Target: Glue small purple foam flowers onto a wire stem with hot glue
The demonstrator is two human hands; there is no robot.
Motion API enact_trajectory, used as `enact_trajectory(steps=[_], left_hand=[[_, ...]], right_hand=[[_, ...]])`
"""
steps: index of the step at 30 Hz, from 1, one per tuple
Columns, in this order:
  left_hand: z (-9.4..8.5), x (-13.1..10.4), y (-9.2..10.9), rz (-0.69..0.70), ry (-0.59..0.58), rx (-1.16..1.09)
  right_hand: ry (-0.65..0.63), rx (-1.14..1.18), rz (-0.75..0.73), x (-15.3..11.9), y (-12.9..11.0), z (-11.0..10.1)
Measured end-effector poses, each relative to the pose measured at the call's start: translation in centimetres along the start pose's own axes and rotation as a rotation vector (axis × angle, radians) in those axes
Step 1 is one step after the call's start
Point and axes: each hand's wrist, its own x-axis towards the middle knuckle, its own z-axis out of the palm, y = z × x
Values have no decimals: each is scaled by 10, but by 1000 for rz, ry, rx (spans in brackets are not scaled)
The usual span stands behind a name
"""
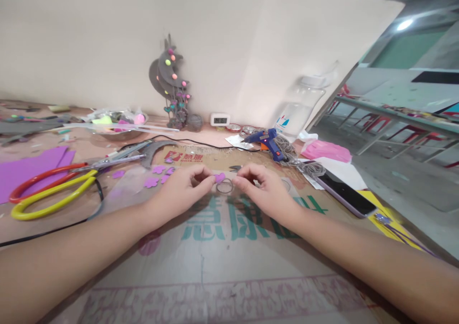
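My left hand (195, 183) pinches a small purple foam cutout (219, 177) between thumb and forefinger. Close beside that cutout is a thin grey ring (224, 186), and my right hand (260, 185) has its fingertips closed at the ring's right side. Both hands are just above a printed cardboard sheet (229, 262). Several purple flower-shaped cutouts (158, 175) lie left of my left hand. A small dark pointed tool (235, 168) rests behind the ring, partly hidden by my right hand.
Scissors (57, 185) with red and yellow handles lie at left by purple foam sheets (36, 168). A blue glue gun (268, 142), grey cord (287, 154), bottle (299, 106) and phone (344, 190) are at right. A decorated moon ornament (170, 80) stands behind.
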Motion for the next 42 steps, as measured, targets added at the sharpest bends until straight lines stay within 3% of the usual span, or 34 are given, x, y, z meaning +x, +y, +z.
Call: enact_trajectory(steps=[5,12,28,33,37,42], left_hand=[[0,-1,0,22,16,-15],[1,0,-1,53,-22,-1],[1,-1,2,79,-114,90],[1,-1,0,76,-112,57],[2,-1,-2,72,-82,44],[3,-2,-2,106,-64,115]], right_hand=[[-196,-49,-101,0,-5,0],[-84,44,-52,2,-4,1],[-71,170,98,2,-6,4],[-159,135,39,1,-4,1],[-264,132,75,2,-4,2],[-282,136,102,1,-8,6]])
